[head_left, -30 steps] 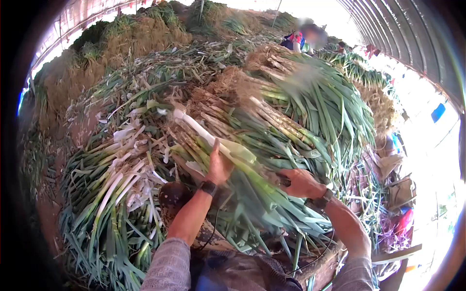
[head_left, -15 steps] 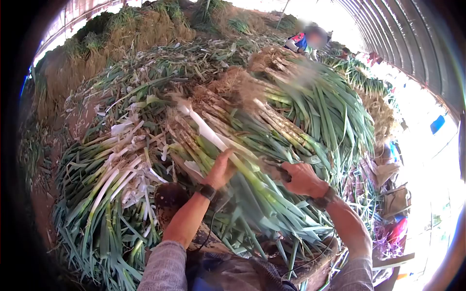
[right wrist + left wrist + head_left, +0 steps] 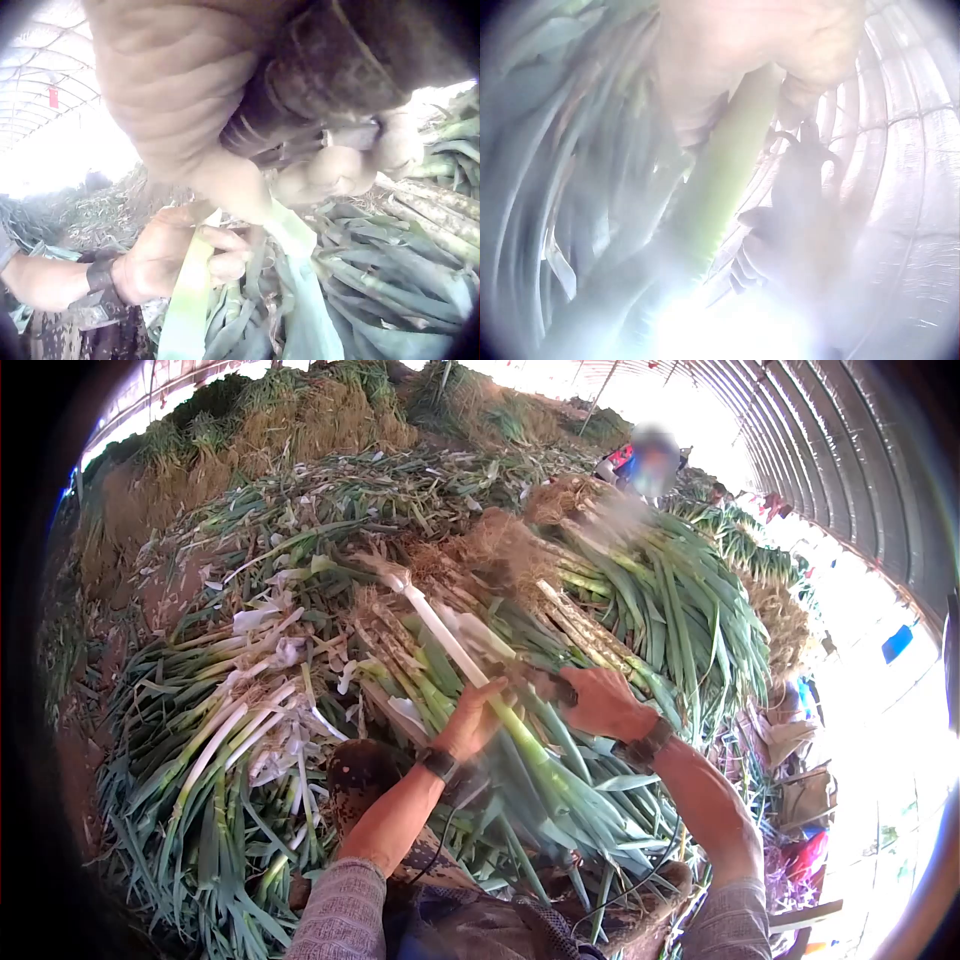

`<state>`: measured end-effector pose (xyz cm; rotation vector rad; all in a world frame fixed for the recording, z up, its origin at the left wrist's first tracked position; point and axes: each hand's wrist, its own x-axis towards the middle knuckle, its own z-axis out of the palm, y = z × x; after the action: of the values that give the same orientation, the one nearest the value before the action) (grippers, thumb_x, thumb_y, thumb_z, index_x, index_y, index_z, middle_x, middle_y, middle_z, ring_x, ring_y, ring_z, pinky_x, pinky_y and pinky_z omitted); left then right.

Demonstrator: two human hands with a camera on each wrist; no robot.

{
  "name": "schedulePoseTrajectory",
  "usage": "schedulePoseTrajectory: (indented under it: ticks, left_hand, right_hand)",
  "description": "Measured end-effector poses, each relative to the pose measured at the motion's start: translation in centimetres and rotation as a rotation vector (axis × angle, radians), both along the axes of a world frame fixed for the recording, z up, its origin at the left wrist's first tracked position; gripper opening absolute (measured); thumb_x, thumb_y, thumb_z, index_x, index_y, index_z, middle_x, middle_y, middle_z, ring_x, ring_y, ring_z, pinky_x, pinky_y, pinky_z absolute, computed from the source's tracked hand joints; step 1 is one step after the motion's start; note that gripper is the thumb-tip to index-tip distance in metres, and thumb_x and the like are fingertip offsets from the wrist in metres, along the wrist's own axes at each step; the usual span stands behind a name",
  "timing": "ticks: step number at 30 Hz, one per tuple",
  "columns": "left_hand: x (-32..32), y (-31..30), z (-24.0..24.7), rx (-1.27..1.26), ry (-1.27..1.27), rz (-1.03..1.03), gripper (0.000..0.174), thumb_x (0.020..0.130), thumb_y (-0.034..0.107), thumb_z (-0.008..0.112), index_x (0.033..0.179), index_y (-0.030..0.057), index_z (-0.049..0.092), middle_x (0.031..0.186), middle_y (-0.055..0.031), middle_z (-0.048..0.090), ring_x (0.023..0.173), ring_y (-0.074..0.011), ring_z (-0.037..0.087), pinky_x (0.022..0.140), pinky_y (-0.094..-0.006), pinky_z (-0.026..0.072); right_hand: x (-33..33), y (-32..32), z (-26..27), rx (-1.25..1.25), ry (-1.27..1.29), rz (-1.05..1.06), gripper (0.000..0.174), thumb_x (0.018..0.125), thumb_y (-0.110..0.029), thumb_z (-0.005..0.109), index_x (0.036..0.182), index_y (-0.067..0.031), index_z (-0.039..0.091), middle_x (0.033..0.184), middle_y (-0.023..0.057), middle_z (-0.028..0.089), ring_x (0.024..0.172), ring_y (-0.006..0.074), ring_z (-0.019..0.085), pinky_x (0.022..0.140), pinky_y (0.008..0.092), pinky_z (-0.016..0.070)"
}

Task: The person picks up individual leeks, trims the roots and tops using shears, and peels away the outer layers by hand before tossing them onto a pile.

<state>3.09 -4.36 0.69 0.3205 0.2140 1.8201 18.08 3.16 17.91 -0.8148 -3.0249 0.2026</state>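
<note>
My left hand (image 3: 468,722) grips one long leek (image 3: 440,635) by its pale green shaft. Its white root end points up and left over the heap. In the left wrist view the shaft (image 3: 720,172) runs down from my curled fingers (image 3: 780,45). My right hand (image 3: 598,700) is just right of the left hand and curls round the dark handle of a tool (image 3: 330,67); its thumb (image 3: 232,184) lies against a pale leaf (image 3: 289,229). The right wrist view also shows the left hand (image 3: 169,259) wrapped round the leek (image 3: 187,300).
Trimmed leeks (image 3: 230,730) lie in a pile at the left, and rooted ones (image 3: 670,590) are heaped ahead and to the right. Dry trimmings cover the mound (image 3: 300,420) behind. A person (image 3: 650,455) is at the far back, under an arched tunnel roof (image 3: 850,450).
The right hand has moved up and left, closer to the left hand. The leek's root end has shifted slightly right and up.
</note>
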Motion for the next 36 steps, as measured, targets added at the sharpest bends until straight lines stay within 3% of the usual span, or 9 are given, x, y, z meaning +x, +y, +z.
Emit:
schedulePoseTrajectory:
  ticks: [6, 13, 15, 18, 22, 26, 29, 33, 36]
  left_hand:
    - [0.2, -0.2, 0.3, 0.037, 0.04, -0.039, 0.015, 0.095, 0.023, 0.062, 0.097, 0.0085, 0.062, 0.069, 0.0026, 0.05, 0.053, -0.0096, 0.042, 0.055, -0.0309, 0.0431]
    - [-0.8, -0.1, 0.4, 0.101, 0.053, -0.037, 0.012, 0.096, 0.023, 0.06, 0.1, 0.0118, 0.064, 0.069, 0.003, 0.051, 0.047, -0.0083, 0.039, 0.046, -0.0307, 0.0399]
    - [-1.7, 0.0, 0.4, 0.079, 0.126, 0.049, 0.017, 0.095, 0.028, 0.061, 0.096, 0.0111, 0.066, 0.065, 0.0035, 0.05, 0.046, -0.0085, 0.04, 0.044, -0.0304, 0.0401]
    - [-5.6, -0.7, 1.1, -0.116, 0.034, 0.322, 0.021, 0.094, 0.033, 0.065, 0.086, 0.0165, 0.056, 0.068, 0.0048, 0.049, 0.052, -0.0082, 0.044, 0.044, -0.0275, 0.0426]
    - [-11.6, -3.0, 2.4, -0.364, -0.093, 0.864, 0.017, 0.099, 0.028, 0.057, 0.091, 0.0146, 0.052, 0.073, 0.0039, 0.05, 0.057, -0.0085, 0.046, 0.047, -0.027, 0.0447]
    - [-19.3, -5.6, 0.5, -0.252, 0.0, 0.918, 0.023, 0.099, 0.04, 0.055, 0.094, 0.018, 0.052, 0.078, 0.0034, 0.049, 0.063, -0.0107, 0.047, 0.053, -0.0303, 0.0442]
    - [-21.5, -10.2, 8.6, -0.267, 0.198, 1.083, 0.021, 0.099, 0.039, 0.057, 0.104, 0.0187, 0.052, 0.085, 0.003, 0.054, 0.07, -0.0107, 0.048, 0.065, -0.0356, 0.046]
    - [-25.7, -16.9, 22.0, -0.163, 0.549, 1.324, 0.021, 0.099, 0.032, 0.057, 0.101, 0.0112, 0.056, 0.083, 0.0005, 0.055, 0.067, -0.0104, 0.048, 0.059, -0.0321, 0.0453]
    - [-25.4, -21.4, 31.6, -0.285, 0.951, 1.515, 0.027, 0.096, 0.034, 0.062, 0.093, 0.0066, 0.061, 0.07, 0.0001, 0.051, 0.055, -0.01, 0.045, 0.049, -0.0262, 0.0389]
  right_hand:
    - [-1.6, -1.1, 1.2, 0.018, 0.06, 0.024, 0.022, 0.079, -0.02, 0.06, 0.098, -0.008, 0.064, 0.076, 0.0201, 0.064, 0.074, 0.0412, 0.061, 0.066, 0.0504, 0.0451]
    - [-2.7, 0.7, -0.2, 0.144, 0.053, 0.043, 0.022, 0.074, -0.02, 0.061, 0.093, -0.0086, 0.062, 0.078, 0.0185, 0.064, 0.076, 0.0394, 0.062, 0.069, 0.0508, 0.0455]
    - [-2.1, 1.6, -0.6, 0.106, 0.035, 0.047, 0.015, 0.075, -0.015, 0.06, 0.084, -0.0063, 0.067, 0.084, 0.0167, 0.067, 0.078, 0.0384, 0.064, 0.069, 0.0492, 0.0493]
    - [0.5, 0.9, -0.1, -0.034, -0.073, 0.032, 0.021, 0.074, -0.016, 0.06, 0.093, -0.0076, 0.065, 0.082, 0.0171, 0.066, 0.082, 0.0382, 0.064, 0.07, 0.0497, 0.0493]
    - [5.8, 0.1, -2.8, -0.21, -0.131, 0.023, 0.025, 0.076, -0.019, 0.059, 0.099, -0.0094, 0.064, 0.083, 0.0166, 0.066, 0.083, 0.039, 0.064, 0.072, 0.0511, 0.0489]
    - [11.3, -0.8, -6.1, -0.294, -0.142, -0.1, 0.031, 0.077, -0.021, 0.058, 0.107, -0.0167, 0.066, 0.09, 0.0148, 0.068, 0.086, 0.0368, 0.065, 0.073, 0.051, 0.0492]
    - [15.2, -0.3, -7.6, -0.26, -0.081, -0.074, 0.034, 0.076, -0.022, 0.06, 0.109, -0.0208, 0.067, 0.089, 0.0149, 0.068, 0.081, 0.0362, 0.066, 0.073, 0.0498, 0.0506]
    - [17.4, 0.7, -10.5, -0.145, 0.012, -0.176, 0.033, 0.077, -0.025, 0.069, 0.105, -0.008, 0.065, 0.083, 0.0177, 0.066, 0.08, 0.0389, 0.064, 0.069, 0.0474, 0.0502]
    - [16.5, -0.3, -10.4, -0.21, -0.009, -0.241, 0.034, 0.075, -0.023, 0.064, 0.104, -0.0066, 0.066, 0.087, 0.0216, 0.067, 0.087, 0.0413, 0.064, 0.078, 0.0496, 0.0495]
